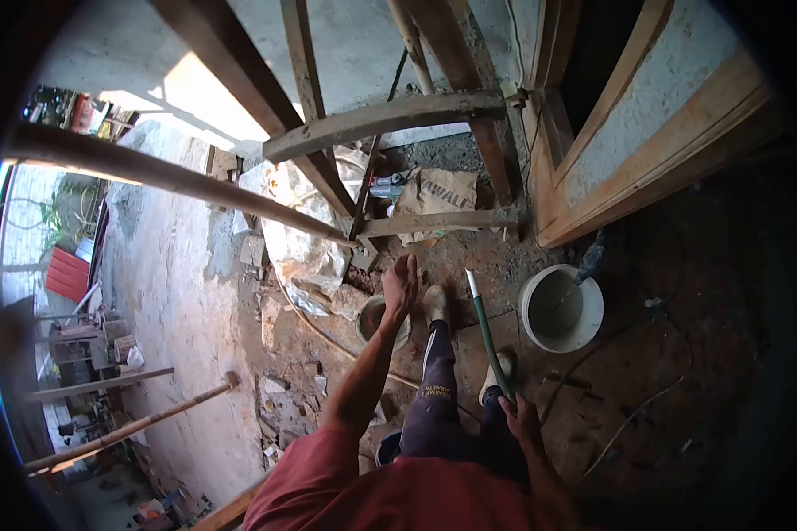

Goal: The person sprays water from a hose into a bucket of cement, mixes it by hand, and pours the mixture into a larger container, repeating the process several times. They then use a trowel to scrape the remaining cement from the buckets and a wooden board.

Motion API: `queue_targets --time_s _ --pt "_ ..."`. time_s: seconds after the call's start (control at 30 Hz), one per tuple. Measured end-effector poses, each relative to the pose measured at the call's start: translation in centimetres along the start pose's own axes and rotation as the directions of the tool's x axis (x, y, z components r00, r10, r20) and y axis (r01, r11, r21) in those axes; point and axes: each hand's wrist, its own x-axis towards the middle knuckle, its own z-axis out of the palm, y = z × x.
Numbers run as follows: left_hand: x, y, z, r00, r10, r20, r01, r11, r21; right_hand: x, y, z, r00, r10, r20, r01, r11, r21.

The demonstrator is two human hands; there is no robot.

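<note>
My left hand [400, 285] is raised in front of me with its fingers pointing away, and nothing shows in it. Beneath its forearm, a round bucket [364, 329] is partly hidden. Low by my right leg, my right hand [522, 418] is closed around the lower end of a green hose [485, 334]. A white tip [472, 282] forms the far end of this slightly bent, tube-like piece. To the right of it stands a white bucket [526, 311] of greyish liquid, with a dark object [591, 257] at its rim.
A wooden frame [390, 119] stands ahead, with a long pole [181, 181] slanting left. Behind its lower bar lie a paper sack [438, 193] and plastic sheeting [305, 252]. Rubble [276, 385] and a yellowish hose [335, 344] lie left; a thin cable [633, 425] lies right.
</note>
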Motion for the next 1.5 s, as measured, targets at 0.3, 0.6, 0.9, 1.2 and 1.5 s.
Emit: queue_targets --time_s 0.3,0.6,0.9,1.2,1.5 --pt "24.1 -6.2 7.9 0.990 -0.083 0.111 -0.004 0.782 0.623 -0.3 1.1 4.9 0.977 0.208 0.046 -0.209 0.978 0.023" --pt "40.5 -25.9 11.0 0.939 0.167 0.299 -0.343 0.485 0.805 -0.9 3.4 9.0 0.940 0.321 0.119 -0.333 0.937 0.103" --pt "47.0 -28.2 7.7 0.945 0.098 0.313 -0.313 0.552 0.773 1.3 4.3 14.1 0.945 0.300 0.126 -0.310 0.948 0.069" --pt "47.0 -26.8 7.4 0.962 0.027 0.273 -0.232 0.610 0.757 1.0 6.2 18.0 0.961 0.276 0.027 -0.277 0.948 0.160" --pt "46.7 -26.5 7.5 0.967 -0.006 0.253 -0.191 0.641 0.744 2.4 5.5 17.0 0.961 0.272 0.041 -0.274 0.961 0.046"
